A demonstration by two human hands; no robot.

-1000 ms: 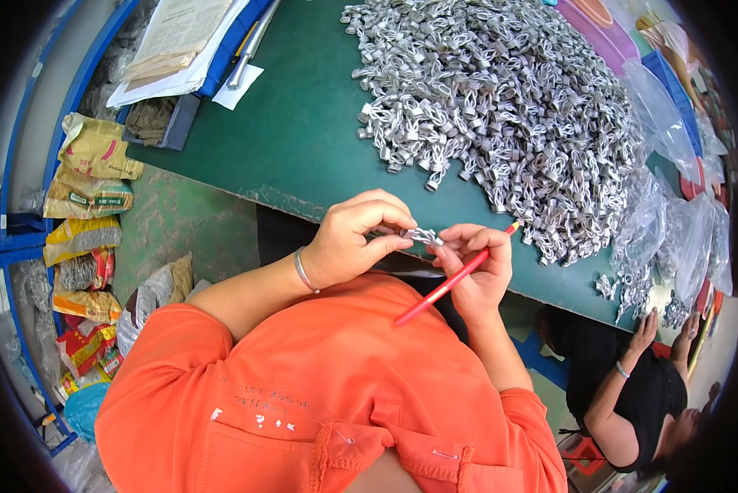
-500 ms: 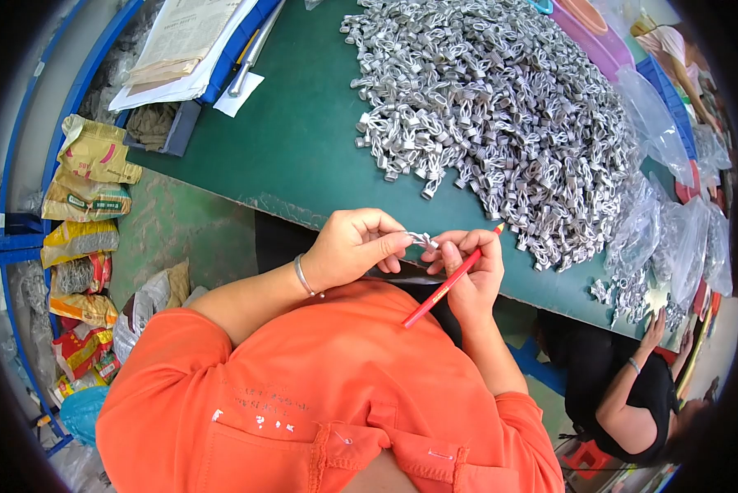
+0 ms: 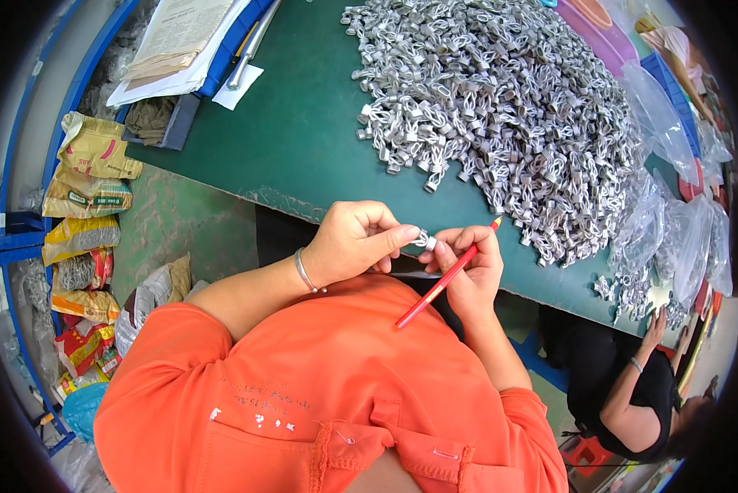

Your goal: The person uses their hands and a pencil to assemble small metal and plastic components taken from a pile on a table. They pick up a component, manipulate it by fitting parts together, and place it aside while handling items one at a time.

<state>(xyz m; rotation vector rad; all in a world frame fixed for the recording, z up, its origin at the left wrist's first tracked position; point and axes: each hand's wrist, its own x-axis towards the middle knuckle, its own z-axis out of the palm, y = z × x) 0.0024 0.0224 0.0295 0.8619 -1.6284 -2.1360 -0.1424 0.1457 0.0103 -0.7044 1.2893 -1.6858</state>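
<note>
Close to the green table's edge, my left hand [image 3: 351,243] and my right hand [image 3: 472,269] face each other in front of my body. Between their fingertips they hold one small silver-grey looped piece [image 3: 424,240] with a short collar at its right end. My left thumb and forefinger pinch its looped end; my right fingertips are on the collar. A red pencil [image 3: 439,289] lies slantwise in my right hand, its tip pointing up past the fingers. Beyond my hands, a large heap of the same looped pieces [image 3: 500,107] covers the right part of the table [image 3: 295,107].
Papers [image 3: 176,41] and a grey bin with cloth [image 3: 172,125] lie at the back left. Plastic bags [image 3: 685,238] and a pink tub [image 3: 603,45] border the heap. A co-worker [image 3: 623,394] sits at the right. Sacks [image 3: 89,197] line the left shelf.
The looped piece has turned between my fingers, and its loops and collar show more plainly. My right hand and the pencil have shifted slightly.
</note>
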